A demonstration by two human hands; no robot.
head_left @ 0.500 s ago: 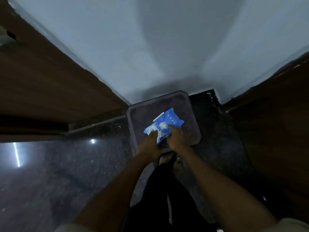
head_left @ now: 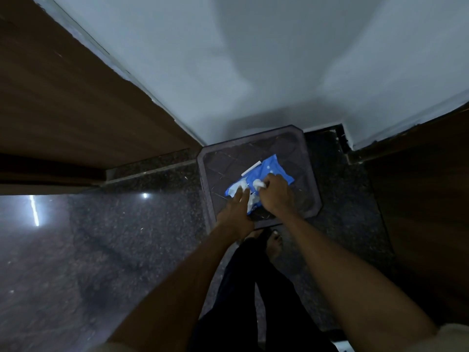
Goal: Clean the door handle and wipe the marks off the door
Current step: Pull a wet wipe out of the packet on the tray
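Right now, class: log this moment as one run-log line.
stage: fetching wipe | left hand: steadying blue wipes pack on stool | right hand: pinching white wipe | door: not yet wiped

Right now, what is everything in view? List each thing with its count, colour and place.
wipes pack: one, blue with white dots, lying on the stool top
wipe: one, white, pinched at the pack's opening
stool: one, dark grey, square top, against the wall at centre
wall: one, pale, top centre
wooden panels: two, brown, left and right edges
floor: one, dark speckled, glossy, lower half
left hand: one, pressing down on the pack
right hand: one, fingers closed on the wipe
foot: one, bare, below the stool
legs: dark trousers, bottom centre
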